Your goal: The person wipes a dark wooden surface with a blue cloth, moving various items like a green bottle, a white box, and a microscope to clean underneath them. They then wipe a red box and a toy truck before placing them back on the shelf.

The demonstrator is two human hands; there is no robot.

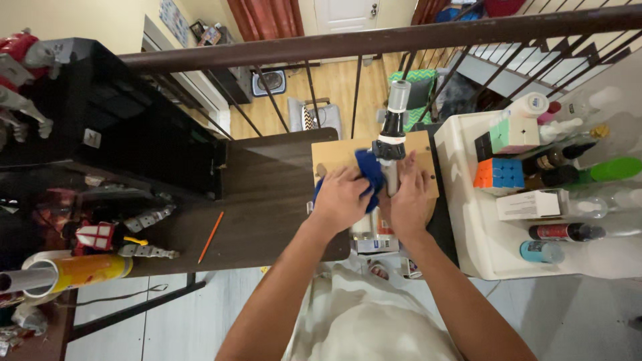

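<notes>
A microscope [393, 127] with a silver tube and black body stands on a light wooden board [334, 155] at the desk's right end. My left hand [341, 197] presses a blue cloth [370, 172] against the microscope's left side. Wrapped around the lower part of its right side is my right hand [409, 200]. The base of the microscope is mostly hidden under both hands.
An orange pencil [211, 236] lies on the dark desk [267, 200]. Robot toys [120, 235] and a yellow tape roll [80, 271] crowd the left. A white cart [468, 220] at right holds puzzle cubes [500, 172] and bottles. A railing [374, 41] runs behind.
</notes>
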